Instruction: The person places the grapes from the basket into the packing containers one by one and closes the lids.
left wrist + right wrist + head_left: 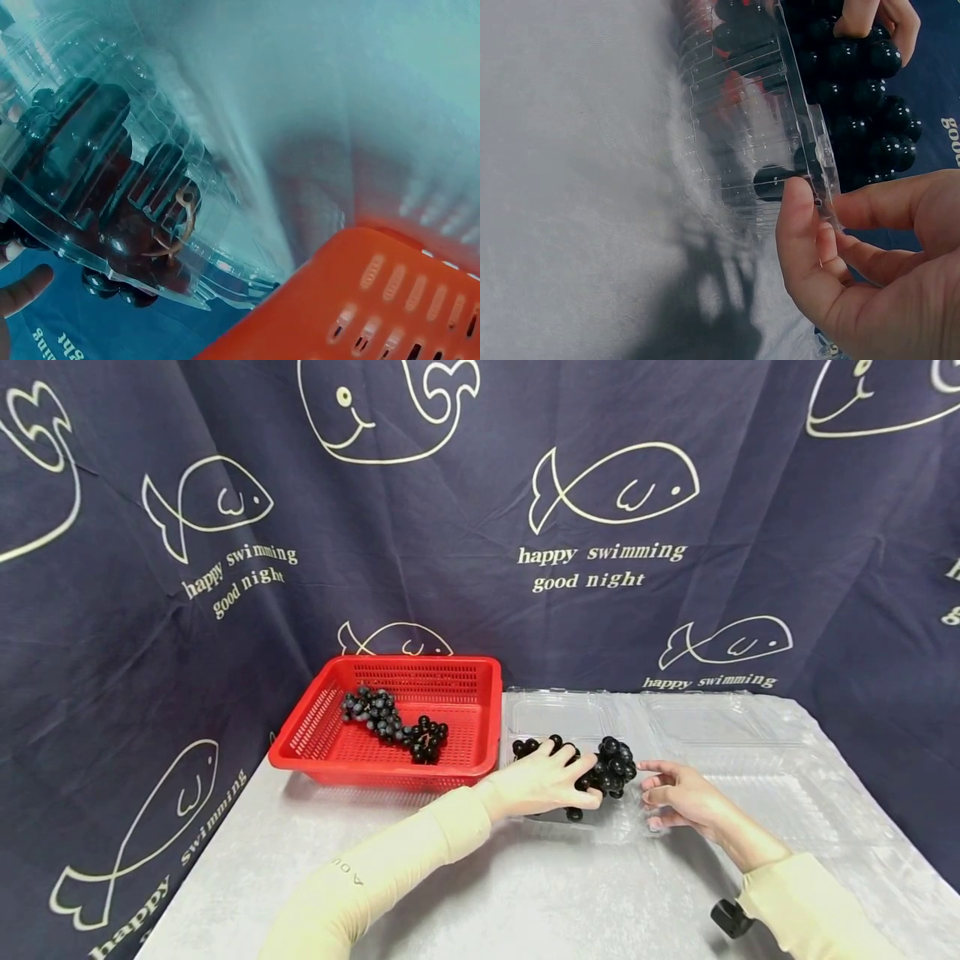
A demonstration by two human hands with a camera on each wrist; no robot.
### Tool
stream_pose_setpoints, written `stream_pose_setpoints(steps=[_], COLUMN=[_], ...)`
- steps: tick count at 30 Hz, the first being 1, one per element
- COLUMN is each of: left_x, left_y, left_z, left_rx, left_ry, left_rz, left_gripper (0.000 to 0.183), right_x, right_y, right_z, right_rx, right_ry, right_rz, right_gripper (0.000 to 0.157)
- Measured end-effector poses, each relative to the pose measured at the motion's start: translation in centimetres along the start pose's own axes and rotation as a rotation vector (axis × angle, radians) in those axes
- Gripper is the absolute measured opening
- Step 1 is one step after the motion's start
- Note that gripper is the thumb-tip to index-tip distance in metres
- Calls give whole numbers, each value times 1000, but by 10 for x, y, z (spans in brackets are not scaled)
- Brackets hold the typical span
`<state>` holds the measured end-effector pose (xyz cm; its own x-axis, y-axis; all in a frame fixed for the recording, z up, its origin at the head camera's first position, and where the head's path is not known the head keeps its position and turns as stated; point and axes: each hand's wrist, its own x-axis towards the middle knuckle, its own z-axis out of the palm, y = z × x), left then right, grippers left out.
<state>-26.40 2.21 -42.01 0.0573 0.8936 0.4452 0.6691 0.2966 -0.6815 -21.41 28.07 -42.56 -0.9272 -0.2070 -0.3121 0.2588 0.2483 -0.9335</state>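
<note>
While the person's left hand [543, 781] is gripping dark grapes [617, 764] from above, fingers and thumb bent over them, the right hand [686, 797] is pinching the rim of the clear container [739, 142] between thumb and fingers. The dark grapes are sitting in this container, some rising above its rim, just to the right of a red basket [375, 770] on a pale-covered table [555, 902].

Judging by their shine, the grapes are probably going to feel smooth and slippery, each one firm, the cluster as a whole loose and floppy. They are looking light to moderate in weight, and hard squeezing is likely to bruise or detach some. Cupping the cluster broadly, or lifting by the stem, is seeming safest. The container is appearing thin, light and bendy, so holding it at the rim is making sense.

The head view alone is showing a second bunch [384, 714] lying in the basket. The left wrist view, looking through the clear wall, is revealing a curved brown stem [189, 225] that is not showing elsewhere. The right wrist view is making plain the thumb against the container's outer wall, a contact that is remaining uncertain in the head view.
</note>
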Motion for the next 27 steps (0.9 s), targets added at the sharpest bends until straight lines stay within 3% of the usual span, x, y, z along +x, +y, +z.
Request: stream_pose_setpoints(steps=[6, 10, 15, 23, 27], left_x=[1, 2, 4, 5, 7], left_y=[8, 12, 16, 17, 19], left_z=[4, 5, 5, 7, 9], left_rx=[-22, -76, -73, -80, -92], left_ry=[-71, -155, -261, -281, -325], left_rz=[-6, -22, -15, -9, -4], left_gripper=[28, 28, 29, 26, 24], right_x=[-1, -1, 0, 2, 3], right_y=[1, 1, 1, 2, 2], right_z=[-1, -2, -2, -1, 0], right_rx=[-9, -15, -22, -29, -32], right_ry=[-10, -6, -5, 7, 12], right_rz=[-8, -4, -10, -8, -9], right_gripper=[70, 71, 71, 70, 69])
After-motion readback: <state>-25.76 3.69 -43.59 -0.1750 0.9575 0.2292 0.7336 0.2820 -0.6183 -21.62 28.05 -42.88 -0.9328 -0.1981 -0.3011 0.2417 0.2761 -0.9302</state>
